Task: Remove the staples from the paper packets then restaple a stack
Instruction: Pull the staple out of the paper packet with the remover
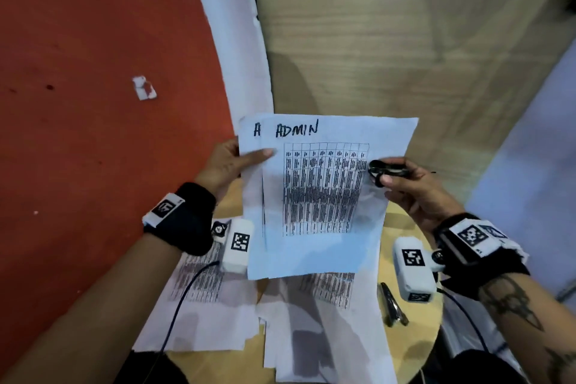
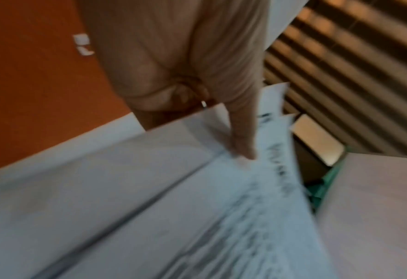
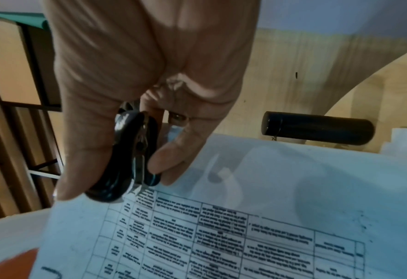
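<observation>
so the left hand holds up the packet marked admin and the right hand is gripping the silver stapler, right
Not quite. The left hand does hold up the packet marked ADMIN, but the right hand grips a black staple remover, as the right wrist view shows. The silver stapler lies on the table in the head view.

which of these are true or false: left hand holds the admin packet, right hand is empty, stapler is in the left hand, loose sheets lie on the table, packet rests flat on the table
1. The left hand holds the packet marked ADMIN. True.
2. The right hand is empty. False: it grips a black staple remover.
3. The stapler is in the left hand. False: it lies on the round table, beside the papers.
4. Loose printed sheets lie on the table. True.
5. The packet rests flat on the table. False: it is held up in the air above the sheets.
</observation>
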### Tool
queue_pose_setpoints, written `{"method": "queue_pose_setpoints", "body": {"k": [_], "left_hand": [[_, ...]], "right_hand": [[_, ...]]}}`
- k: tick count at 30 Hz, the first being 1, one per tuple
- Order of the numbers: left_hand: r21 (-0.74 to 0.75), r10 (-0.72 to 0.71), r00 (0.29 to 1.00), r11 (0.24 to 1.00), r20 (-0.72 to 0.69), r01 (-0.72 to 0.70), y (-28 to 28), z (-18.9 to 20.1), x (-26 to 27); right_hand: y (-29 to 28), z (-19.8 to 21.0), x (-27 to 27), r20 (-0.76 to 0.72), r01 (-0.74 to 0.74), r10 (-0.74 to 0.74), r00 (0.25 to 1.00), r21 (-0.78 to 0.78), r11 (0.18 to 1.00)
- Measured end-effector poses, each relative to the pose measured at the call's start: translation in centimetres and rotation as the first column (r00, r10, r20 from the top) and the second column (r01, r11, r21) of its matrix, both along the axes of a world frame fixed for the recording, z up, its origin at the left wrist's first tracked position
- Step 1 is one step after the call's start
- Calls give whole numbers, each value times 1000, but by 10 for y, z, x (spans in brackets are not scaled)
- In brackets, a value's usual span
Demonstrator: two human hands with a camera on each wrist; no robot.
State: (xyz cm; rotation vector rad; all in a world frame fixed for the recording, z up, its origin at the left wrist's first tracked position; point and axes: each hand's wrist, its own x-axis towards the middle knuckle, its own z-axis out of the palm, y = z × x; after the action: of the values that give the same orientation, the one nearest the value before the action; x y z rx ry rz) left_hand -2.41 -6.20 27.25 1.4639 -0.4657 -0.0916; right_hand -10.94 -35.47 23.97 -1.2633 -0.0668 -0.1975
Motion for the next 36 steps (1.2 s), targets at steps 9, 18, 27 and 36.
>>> {"method": "queue_pose_setpoints", "body": {"k": [9,18,27,36], "left_hand": [[74,37,981,996,192,-52,-14,37,-23],[152,88,951,979,297,-138,-18,37,-30],[132,126,958,978,258,-164,-24,44,-39],[237,51,921,959,387,-153,-26,58,-55]], "right_hand": [[6,3,-18,-6,11,-11,1000,-103,995],[6,5,-29,31,15,-14,999,-33,999],[56,34,-25,737,651,-96,669,-518,555],[106,59,-13,824,744,76,561,-542,392]]}}
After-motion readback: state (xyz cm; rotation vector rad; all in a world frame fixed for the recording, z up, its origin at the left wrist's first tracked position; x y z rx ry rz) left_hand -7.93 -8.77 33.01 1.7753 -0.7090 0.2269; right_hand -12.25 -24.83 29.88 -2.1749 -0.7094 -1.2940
